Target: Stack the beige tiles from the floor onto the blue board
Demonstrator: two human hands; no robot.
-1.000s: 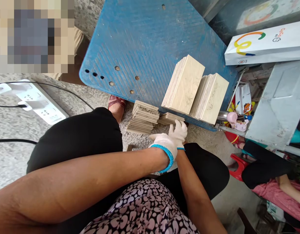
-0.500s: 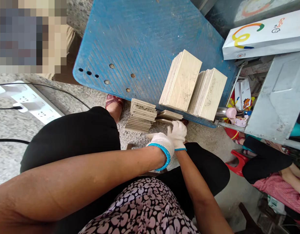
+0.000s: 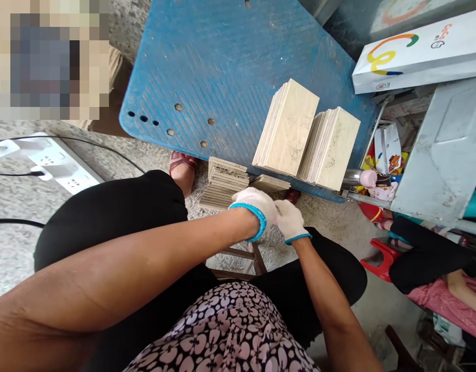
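My left hand and right hand, both in white gloves with blue cuffs, meet just above the floor between my knees. The left hand curls over the right hand's fingertips, and what they grip is hidden. Right beyond them a low pile of beige tiles lies on the floor, with a taller floor stack of tiles to its left. Two upright packs of beige tiles lean on the blue ribbed board above.
A white power strip with cables lies on the floor at left. My sandalled foot is beside the floor stack. A wooden stool frame shows under me. At right are a white box, a grey metal panel and a seated person's legs.
My left hand has risen and slid up toward the tile piles. My right hand has drawn back from the low pile, and the two hands now touch.
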